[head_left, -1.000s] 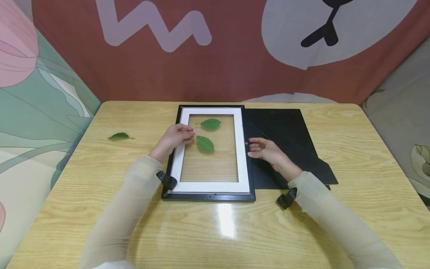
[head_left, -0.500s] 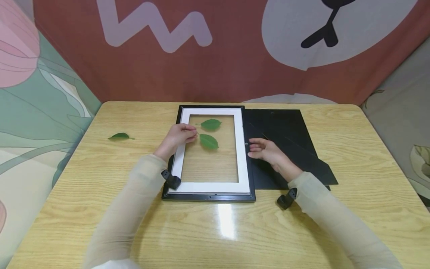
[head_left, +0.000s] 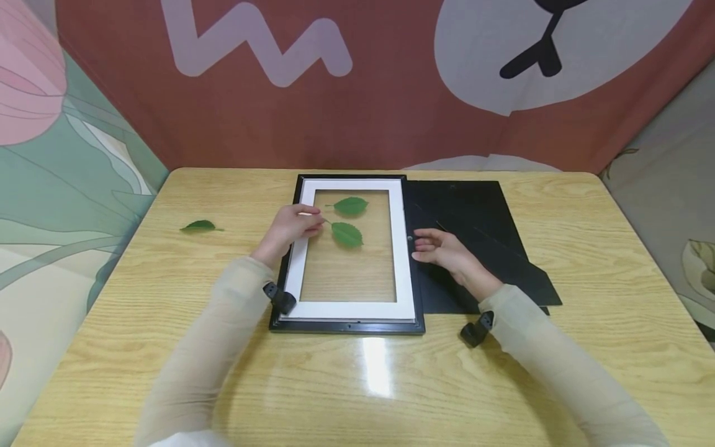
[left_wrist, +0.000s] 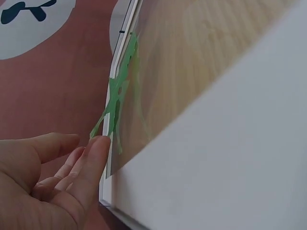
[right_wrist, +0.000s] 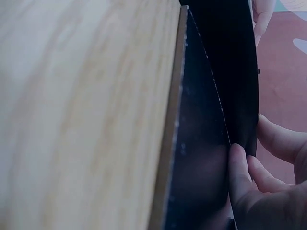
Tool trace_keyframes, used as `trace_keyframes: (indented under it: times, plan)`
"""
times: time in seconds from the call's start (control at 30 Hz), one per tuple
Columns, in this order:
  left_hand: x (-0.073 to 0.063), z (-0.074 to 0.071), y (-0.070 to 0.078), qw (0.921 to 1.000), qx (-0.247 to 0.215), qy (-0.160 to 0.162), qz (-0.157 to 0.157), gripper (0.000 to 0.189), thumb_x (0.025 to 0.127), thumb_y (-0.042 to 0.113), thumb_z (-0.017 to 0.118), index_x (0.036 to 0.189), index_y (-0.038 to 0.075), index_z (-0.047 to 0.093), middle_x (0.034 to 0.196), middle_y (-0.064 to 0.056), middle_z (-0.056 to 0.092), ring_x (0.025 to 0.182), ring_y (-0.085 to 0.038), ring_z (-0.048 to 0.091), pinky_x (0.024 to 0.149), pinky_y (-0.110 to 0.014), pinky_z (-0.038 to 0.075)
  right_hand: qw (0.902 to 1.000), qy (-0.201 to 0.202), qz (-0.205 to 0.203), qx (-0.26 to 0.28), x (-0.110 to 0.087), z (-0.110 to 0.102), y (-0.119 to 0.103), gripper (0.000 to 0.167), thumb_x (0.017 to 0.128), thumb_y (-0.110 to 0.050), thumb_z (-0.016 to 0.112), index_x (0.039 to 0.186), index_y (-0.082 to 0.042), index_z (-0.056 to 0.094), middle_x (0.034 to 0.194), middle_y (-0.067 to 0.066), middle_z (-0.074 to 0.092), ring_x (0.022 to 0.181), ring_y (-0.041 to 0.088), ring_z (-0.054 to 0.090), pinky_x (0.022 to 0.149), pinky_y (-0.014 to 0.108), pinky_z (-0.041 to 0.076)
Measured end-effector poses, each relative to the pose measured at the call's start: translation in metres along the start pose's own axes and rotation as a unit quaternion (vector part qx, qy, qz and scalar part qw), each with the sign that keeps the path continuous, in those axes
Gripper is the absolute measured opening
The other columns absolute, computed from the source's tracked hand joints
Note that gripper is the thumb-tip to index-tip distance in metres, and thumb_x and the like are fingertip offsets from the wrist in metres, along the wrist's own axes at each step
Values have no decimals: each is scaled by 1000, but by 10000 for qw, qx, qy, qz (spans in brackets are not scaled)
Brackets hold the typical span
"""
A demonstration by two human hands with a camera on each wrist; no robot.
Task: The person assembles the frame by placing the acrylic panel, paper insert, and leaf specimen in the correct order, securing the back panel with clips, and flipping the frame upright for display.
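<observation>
My left hand (head_left: 289, 228) is over the left side of a black picture frame (head_left: 347, 328) with a white mat (head_left: 346, 310). In the left wrist view its thumb and forefinger (left_wrist: 99, 151) stand apart beside a leaf stem. Inside the mat's window lie two green leaves, an upper leaf (head_left: 350, 206) and a lower leaf (head_left: 347, 234), their stems pointing left. My right hand (head_left: 447, 253), loosely bent, rests by the frame's right edge, above the black backing board (head_left: 463, 198). In the right wrist view its fingertips (right_wrist: 236, 152) are against black material; exact contact is unclear.
A third leaf (head_left: 198, 226) lies on the wooden table (head_left: 167, 347), left of the frame. The backing board has a stand flap (head_left: 530, 285) reaching out to the right. A printed red cloth (head_left: 335, 124) hangs behind the table.
My left hand first carried the lower leaf slightly right and up, then drew back left from it. That leaf stays in place. The right hand keeps still.
</observation>
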State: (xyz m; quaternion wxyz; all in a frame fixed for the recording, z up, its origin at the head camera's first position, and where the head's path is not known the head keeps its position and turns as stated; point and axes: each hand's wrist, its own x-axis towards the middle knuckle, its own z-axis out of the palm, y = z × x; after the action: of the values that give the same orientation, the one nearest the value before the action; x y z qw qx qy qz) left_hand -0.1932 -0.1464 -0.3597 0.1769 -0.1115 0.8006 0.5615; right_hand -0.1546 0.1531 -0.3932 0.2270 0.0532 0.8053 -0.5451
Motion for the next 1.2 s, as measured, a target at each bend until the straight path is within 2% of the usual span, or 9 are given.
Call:
trace_keyframes:
  times: [0.17,0.27,0.47,0.6,0.77,0.93,1.07,1.2]
  plan:
    - [-1,-8,-5,10000,31,-23,57,38,96,12,56,131,-3,53,125,-20,61,103,-19,64,90,-23,56,10000,27,9,-10,0,0,-1,60,91,-6,62,145,-2,36,139,24,45,125,32,48,111,43,40]
    - [-3,-15,-9,9999,108,-43,105,39,97,14,54,132,-2,52,128,-20,60,103,-18,63,92,-25,55,10000,34,10,-6,-1,0,-1,60,91,-6,62,145,-2,36,139,24,45,125,31,48,111,43,40]
    - [-10,-37,-16,9991,-97,-97,392,43,98,13,51,136,-6,46,131,-25,55,88,-3,62,88,-19,55,10000,-1,-34,-3,0,0,0,60,91,-5,62,145,-1,36,139,24,45,126,32,48,111,43,40]
    - [-14,-60,-24,9983,-20,77,575,45,98,14,52,136,-8,44,128,-25,55,81,4,61,87,-17,55,10000,-18,-54,-13,0,0,0,60,90,-5,63,145,-1,36,139,25,45,127,33,48,112,44,40]
    - [-21,-92,-35,9968,175,427,649,50,98,20,53,139,-6,42,115,-9,59,84,7,60,85,-13,54,10000,-33,-39,-22,-1,0,-1,60,91,-6,62,145,-1,36,139,25,45,126,33,48,112,44,39]
    - [-26,-118,-47,9930,290,834,779,50,99,21,51,139,-7,42,98,12,55,83,10,59,82,-10,53,10000,-48,-31,-15,-3,-1,-3,60,91,-6,62,145,-1,36,139,24,46,126,32,48,112,44,40]
    - [-26,-132,-56,9888,303,1166,878,48,97,16,52,136,-11,43,82,24,54,76,13,57,76,-7,52,10000,-48,-29,-40,-2,-2,-2,60,91,-6,62,145,-1,36,139,24,45,126,33,48,112,44,40]
    - [-23,-140,-63,9864,312,1409,793,46,97,13,52,134,-12,44,74,29,53,72,15,55,72,-6,52,10000,-60,-45,-23,-1,-1,-1,60,91,-6,62,145,-1,36,139,25,45,127,34,48,112,45,39]
